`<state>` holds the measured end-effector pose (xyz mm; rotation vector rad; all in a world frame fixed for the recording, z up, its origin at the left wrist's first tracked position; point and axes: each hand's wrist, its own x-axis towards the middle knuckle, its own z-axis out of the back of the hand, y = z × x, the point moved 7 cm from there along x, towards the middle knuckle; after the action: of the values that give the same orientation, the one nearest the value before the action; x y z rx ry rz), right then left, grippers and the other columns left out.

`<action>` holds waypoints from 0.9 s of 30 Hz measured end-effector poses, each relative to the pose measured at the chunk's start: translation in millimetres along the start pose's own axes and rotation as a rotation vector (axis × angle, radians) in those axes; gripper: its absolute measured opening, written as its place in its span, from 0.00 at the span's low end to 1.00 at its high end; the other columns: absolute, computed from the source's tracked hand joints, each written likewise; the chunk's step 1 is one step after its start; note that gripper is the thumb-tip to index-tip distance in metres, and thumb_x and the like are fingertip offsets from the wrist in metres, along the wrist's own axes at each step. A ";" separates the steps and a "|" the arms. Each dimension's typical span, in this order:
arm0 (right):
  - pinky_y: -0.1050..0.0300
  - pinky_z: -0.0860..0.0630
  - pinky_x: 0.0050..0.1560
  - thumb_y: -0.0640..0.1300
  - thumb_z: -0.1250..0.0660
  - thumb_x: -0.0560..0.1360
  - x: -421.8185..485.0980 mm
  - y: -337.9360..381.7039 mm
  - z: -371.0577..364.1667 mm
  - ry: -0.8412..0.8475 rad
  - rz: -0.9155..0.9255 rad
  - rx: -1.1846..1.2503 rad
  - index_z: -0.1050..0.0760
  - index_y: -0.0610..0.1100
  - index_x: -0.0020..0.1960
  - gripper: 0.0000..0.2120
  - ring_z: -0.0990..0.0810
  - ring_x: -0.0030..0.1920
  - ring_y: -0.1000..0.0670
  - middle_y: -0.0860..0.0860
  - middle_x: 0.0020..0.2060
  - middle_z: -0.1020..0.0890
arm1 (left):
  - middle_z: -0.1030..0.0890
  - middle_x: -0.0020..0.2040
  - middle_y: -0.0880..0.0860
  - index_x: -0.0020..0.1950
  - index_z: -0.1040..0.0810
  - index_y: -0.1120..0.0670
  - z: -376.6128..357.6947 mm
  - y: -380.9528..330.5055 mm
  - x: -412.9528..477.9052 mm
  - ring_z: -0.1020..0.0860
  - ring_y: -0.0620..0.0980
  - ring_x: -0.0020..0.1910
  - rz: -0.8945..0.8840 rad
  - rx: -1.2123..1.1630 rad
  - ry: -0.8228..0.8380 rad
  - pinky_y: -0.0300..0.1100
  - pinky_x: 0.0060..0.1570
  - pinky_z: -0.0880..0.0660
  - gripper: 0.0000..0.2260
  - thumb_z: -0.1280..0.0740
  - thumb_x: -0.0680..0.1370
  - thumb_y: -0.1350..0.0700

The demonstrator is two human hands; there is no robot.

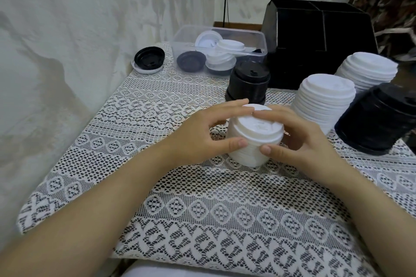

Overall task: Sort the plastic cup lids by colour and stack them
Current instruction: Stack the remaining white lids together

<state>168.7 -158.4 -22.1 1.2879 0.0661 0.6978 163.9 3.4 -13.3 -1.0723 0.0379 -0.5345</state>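
A short stack of white lids stands mid-table on the lace cloth. My left hand holds its left side, thumb on the front, fingers over the top. My right hand holds its right side the same way. Behind stands a black lid stack. To the right stand two tall white stacks and a large black stack. A clear plastic tub at the back holds loose white and black lids. One black lid lying on a white one sits left of the tub.
A black divided box stands at the back right behind the stacks. A white wall runs close along the table's left side. The lace cloth covers the table down to its near edge.
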 end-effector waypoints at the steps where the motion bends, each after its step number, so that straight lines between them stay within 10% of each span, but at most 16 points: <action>1: 0.58 0.27 0.63 0.63 0.25 0.65 0.5 -0.1 -1.1 -0.006 0.002 0.015 0.22 0.56 0.62 0.27 0.28 0.68 0.51 0.55 0.64 0.25 | 0.31 0.72 0.42 0.65 0.27 0.38 -0.4 0.1 0.4 0.35 0.38 0.72 0.013 -0.039 0.001 0.48 0.70 0.33 0.23 0.30 0.70 0.43; 27: 0.67 0.33 0.64 0.56 0.19 0.59 2.2 -8.4 -11.3 0.008 -0.022 -0.258 0.30 0.63 0.63 0.35 0.29 0.66 0.58 0.62 0.63 0.28 | 0.25 0.65 0.42 0.55 0.21 0.45 -0.6 8.4 1.5 0.23 0.43 0.62 0.089 -0.308 -0.068 0.36 0.56 0.25 0.16 0.26 0.69 0.55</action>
<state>169.4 -148.6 -32.3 1.0363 -0.0036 0.6696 168.4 5.3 -20.3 -1.3821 0.1110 -0.4190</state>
